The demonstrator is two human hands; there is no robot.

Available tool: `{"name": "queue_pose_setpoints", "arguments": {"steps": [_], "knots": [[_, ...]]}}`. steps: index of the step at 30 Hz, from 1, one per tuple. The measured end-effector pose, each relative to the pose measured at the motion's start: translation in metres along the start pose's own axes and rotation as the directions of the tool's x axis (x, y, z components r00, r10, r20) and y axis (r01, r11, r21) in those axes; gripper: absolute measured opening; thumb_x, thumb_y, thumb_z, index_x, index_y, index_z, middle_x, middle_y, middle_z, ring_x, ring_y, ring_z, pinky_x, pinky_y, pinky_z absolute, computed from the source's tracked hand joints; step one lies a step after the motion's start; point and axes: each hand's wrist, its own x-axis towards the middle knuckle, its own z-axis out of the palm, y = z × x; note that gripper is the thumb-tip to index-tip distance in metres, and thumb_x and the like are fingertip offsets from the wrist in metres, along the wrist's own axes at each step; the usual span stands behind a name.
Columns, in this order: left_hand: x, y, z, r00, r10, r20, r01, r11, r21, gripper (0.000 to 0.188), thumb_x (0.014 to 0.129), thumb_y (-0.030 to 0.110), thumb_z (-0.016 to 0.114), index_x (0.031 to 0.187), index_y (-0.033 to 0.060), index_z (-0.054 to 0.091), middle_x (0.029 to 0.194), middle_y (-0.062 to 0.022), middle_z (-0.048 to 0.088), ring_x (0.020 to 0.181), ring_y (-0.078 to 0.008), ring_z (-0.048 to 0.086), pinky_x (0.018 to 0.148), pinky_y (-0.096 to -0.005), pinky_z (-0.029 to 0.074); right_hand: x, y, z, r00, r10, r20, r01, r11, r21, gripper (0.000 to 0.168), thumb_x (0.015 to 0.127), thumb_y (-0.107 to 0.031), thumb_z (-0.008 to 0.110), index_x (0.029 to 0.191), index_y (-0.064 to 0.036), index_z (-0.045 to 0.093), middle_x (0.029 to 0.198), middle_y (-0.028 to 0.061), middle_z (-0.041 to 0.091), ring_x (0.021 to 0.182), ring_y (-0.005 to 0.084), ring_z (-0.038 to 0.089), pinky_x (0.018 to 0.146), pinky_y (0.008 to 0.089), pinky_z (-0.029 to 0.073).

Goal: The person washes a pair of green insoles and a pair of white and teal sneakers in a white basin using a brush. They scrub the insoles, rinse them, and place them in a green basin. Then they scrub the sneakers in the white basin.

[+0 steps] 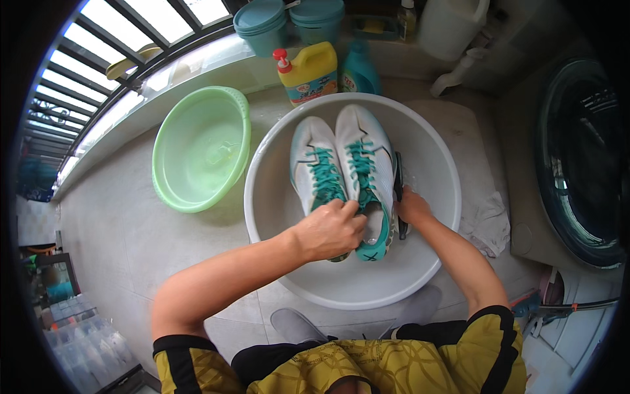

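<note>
A pair of white sneakers with green laces stands side by side in a large white plastic basin (275,276), toes pointing away from me. My left hand (334,229) grips the pair at the ankle openings, covering much of the heel of the left sneaker (315,147). The right sneaker (366,138) shows its green collar and heel. Against that shoe's outer side, my right hand (414,204) is closed on a dark, long-handled object (399,170), which looks like a brush. Its working face is hidden.
A light green basin (197,152) holding some liquid sits to the left. Behind are a yellow pump jug (315,71), a teal bottle (362,69) and lidded teal buckets (261,24). A front-loading washing machine (521,197) stands right, near a crumpled white cloth (487,224).
</note>
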Motion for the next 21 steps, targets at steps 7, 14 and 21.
{"name": "queue_pose_setpoints", "arguments": {"steps": [7, 14, 21], "knots": [[-0.013, 0.017, 0.082, 0.975, 0.037, 0.218, -0.028, 0.999, -0.043, 0.011, 0.070, 0.019, 0.054, 0.066, 0.0129, 0.062, 0.076, 0.0014, 0.054, 0.078, -0.0173, 0.050, 0.062, -0.0273, 0.042, 0.021, 0.022, 0.007, 0.999, -0.009, -0.048, 0.009, 1.000, -0.002, 0.045, 0.081, -0.024, 0.058, 0.117, -0.004, 0.039, 0.109, 0.0181, 0.056, 0.102, 0.0358, 0.053, 0.083, 0.0448, 0.043], [-0.035, 0.023, 0.123, 0.967, 0.001, 0.256, 0.024, 0.995, -0.093, 0.012, 0.073, 0.018, 0.052, 0.074, 0.0146, 0.063, 0.088, 0.0026, 0.055, 0.086, -0.0152, 0.048, 0.070, -0.0260, 0.039, 0.033, 0.014, 0.014, 0.999, 0.040, -0.033, -0.039, 0.999, 0.037, 0.059, 0.076, -0.025, 0.063, 0.122, -0.001, 0.035, 0.119, 0.0194, 0.049, 0.110, 0.0348, 0.048, 0.092, 0.0406, 0.040], [-0.027, 0.022, 0.078, 0.905, -0.369, 0.212, 0.426, 0.778, -0.461, 0.033, 0.070, 0.002, 0.054, 0.101, 0.0113, 0.061, 0.124, -0.0075, 0.047, 0.094, -0.0249, 0.054, 0.082, -0.0349, 0.044, 0.056, -0.001, 0.043, 0.995, 0.099, -0.012, -0.096, 0.982, 0.166, 0.070, 0.072, -0.029, 0.067, 0.122, 0.003, 0.031, 0.118, 0.0224, 0.049, 0.107, 0.0356, 0.050, 0.091, 0.0388, 0.041]]}}
